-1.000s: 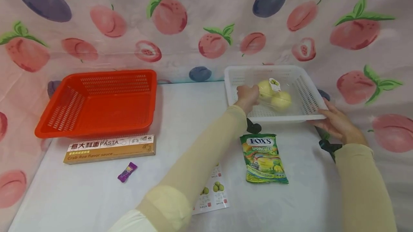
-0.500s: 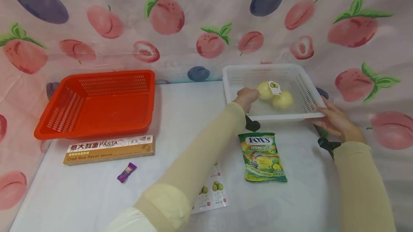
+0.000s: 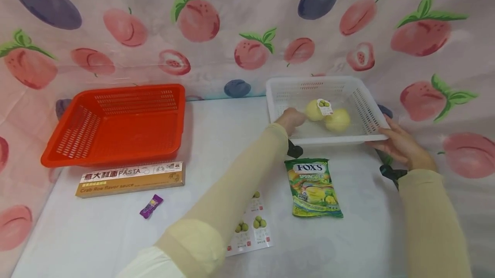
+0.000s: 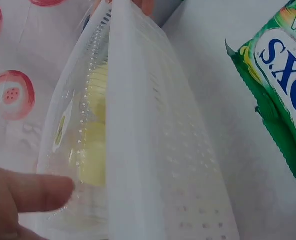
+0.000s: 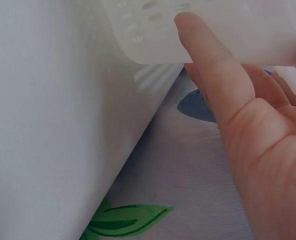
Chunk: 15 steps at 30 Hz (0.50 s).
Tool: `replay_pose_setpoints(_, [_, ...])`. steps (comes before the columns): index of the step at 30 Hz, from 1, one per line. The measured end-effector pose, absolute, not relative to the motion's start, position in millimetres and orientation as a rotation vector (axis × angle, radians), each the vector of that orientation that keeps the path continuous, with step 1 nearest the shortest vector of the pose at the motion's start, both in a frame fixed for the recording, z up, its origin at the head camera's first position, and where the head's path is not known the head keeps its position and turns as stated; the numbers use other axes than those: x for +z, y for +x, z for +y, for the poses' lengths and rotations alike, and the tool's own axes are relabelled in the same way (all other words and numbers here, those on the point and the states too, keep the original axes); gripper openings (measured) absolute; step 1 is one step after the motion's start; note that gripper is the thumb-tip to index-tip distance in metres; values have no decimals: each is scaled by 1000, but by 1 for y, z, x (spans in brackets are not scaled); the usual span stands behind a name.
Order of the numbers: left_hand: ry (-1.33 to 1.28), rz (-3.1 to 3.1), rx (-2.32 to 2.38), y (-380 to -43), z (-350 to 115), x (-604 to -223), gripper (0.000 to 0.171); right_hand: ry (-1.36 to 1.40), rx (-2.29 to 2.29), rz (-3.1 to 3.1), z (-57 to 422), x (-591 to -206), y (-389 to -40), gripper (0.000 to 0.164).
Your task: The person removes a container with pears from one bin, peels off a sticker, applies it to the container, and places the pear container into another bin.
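Two round pale yellow fruits (image 3: 337, 120) in a clear bag with a white label (image 3: 325, 107) lie in the white plastic basket (image 3: 326, 140). My left hand (image 3: 291, 120) is over the basket's left end, just left of the fruits. In the left wrist view its thumb (image 4: 43, 192) is straight, close beside the clear film; the other fingers are mostly hidden. With my right hand (image 3: 400, 145) I hold the basket's front right corner. The right wrist view shows one of its digits (image 5: 208, 55) along the outer wall, others behind.
A red basket (image 3: 127, 134) stands at the left, a pasta box (image 3: 131, 179) before it and a small purple packet (image 3: 151, 206) nearer. A green FOX'S candy bag (image 3: 314, 187) lies before the white basket. My left forearm partly covers a sticker sheet (image 3: 251, 230).
My left hand has drawn slightly left, away from the fruits. The bagged fruits have spread and settled, the label shifting a little left. My right hand keeps its hold on the basket corner.
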<state>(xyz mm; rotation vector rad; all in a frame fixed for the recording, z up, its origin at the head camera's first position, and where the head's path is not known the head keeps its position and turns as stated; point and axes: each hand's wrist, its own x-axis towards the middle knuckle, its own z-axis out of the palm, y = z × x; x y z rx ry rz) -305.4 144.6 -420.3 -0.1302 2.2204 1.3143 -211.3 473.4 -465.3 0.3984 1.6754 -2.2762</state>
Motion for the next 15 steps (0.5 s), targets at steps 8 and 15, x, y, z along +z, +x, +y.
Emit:
replay_pose_setpoints(8, [57,2196,1312,-318,124,-403,65,375,-2238,1731,474,-470,-214,67])
replay_pose_setpoints(15, [269,1970,1499,-327,69,-381,61,379,-2138,1833,479,-467,-214,67])
